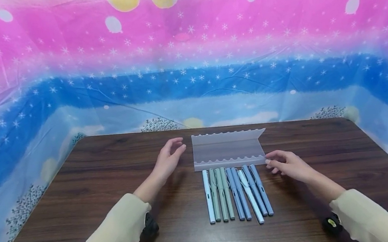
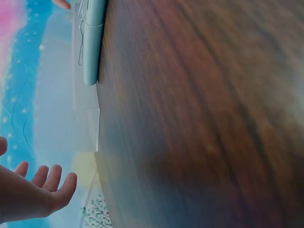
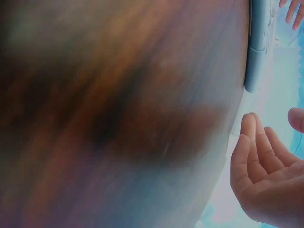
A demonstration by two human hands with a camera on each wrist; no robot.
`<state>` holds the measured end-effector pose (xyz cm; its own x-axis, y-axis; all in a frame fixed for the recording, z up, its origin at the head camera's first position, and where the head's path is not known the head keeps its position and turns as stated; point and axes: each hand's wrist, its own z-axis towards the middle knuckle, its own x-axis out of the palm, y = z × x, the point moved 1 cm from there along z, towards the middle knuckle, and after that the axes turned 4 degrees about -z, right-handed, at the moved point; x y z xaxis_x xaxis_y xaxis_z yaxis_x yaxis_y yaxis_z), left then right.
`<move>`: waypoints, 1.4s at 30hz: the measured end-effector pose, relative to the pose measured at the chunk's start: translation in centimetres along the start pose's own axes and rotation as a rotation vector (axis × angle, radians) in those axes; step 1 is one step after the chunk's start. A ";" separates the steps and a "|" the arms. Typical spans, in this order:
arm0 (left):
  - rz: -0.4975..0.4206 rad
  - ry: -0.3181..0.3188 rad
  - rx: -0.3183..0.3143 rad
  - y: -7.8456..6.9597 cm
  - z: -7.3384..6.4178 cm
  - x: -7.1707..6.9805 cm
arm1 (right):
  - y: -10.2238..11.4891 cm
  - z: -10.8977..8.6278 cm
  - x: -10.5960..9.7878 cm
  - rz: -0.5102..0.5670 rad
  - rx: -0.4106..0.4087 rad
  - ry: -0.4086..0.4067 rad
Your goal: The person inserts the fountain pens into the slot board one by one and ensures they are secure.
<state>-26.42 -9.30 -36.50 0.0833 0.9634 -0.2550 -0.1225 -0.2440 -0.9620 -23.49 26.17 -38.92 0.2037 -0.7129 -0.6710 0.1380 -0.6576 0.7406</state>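
A translucent plastic pen tray [image 1: 227,149] with scalloped front and back edges lies toward the back of the table. In front of it several capped pens [image 1: 222,195] are lined up in a row, pale blue, green and darker blue; one light pen [image 1: 250,197] slants and sticks out nearer. My left hand [image 1: 169,157] hovers left of the tray, fingers loosely bent, holding nothing. At the tray's front right corner is my right hand [image 1: 290,165], its fingertips right by the edge. The right wrist view shows the thumb apart from the relaxed fingers [image 3: 259,156].
The wooden table [image 1: 112,172] extends around the pens and tray. A patterned cloth [image 1: 188,76] in pink and blue hangs behind it and along both sides. Dark wrist cameras [image 1: 150,226] sit below the sleeves.
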 end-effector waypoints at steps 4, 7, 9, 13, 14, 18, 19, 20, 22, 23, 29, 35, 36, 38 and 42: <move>-0.031 -0.014 -0.022 0.1 0.5 0.5 | 0.2 0.3 0.3 0.001 0.014 0.008; -0.038 -0.021 -0.026 0.1 0.8 0.8 | 0.4 0.4 0.6 -0.010 0.009 0.016; -0.031 -0.023 -0.030 0.1 1.0 1.0 | 0.5 0.5 0.7 -0.015 -0.002 0.025; -0.017 -0.029 -0.042 0.1 1.4 1.2 | 0.7 0.7 1.0 -0.025 -0.020 0.045; -0.014 -0.029 -0.043 0.1 1.5 1.2 | 0.7 0.7 1.1 -0.028 -0.015 0.045; -0.014 -0.026 -0.050 0.2 1.9 1.4 | 0.9 0.9 1.6 -0.047 0.009 0.050; -0.016 -0.024 -0.047 0.3 2.0 1.5 | 1.0 1.0 1.7 -0.054 0.018 0.050; -0.018 -0.026 -0.047 0.3 2.1 1.6 | 1.0 1.0 1.8 -0.059 0.019 0.051; -0.020 -0.030 -0.042 0.3 2.4 1.8 | 1.2 1.1 2.1 -0.071 0.022 0.052; -0.023 -0.034 -0.037 0.3 2.5 1.9 | 1.4 1.1 2.1 -0.081 0.020 0.051; -0.023 -0.055 -0.028 -0.1 3.0 2.5 | 1.8 1.2 2.5 -0.128 -0.011 0.047; -0.026 -0.062 -0.037 0.0 3.7 2.9 | 1.9 1.2 2.9 -0.187 -0.037 0.048; -0.026 -0.066 -0.034 0.0 3.8 3.0 | 1.9 1.2 2.9 -0.196 -0.041 0.049; -0.024 -0.075 -0.030 0.1 4.0 3.1 | 2.0 1.2 3.0 -0.210 -0.052 0.051; -0.015 -0.097 -0.040 0.2 4.3 3.4 | 2.0 1.1 3.0 -0.215 -0.087 0.067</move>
<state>-30.46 -5.55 -37.15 -0.0118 0.9727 -0.2316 -0.0817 -0.2318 -0.9693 -23.72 22.47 -39.49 0.2243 -0.5391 -0.8119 0.2674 -0.7671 0.5832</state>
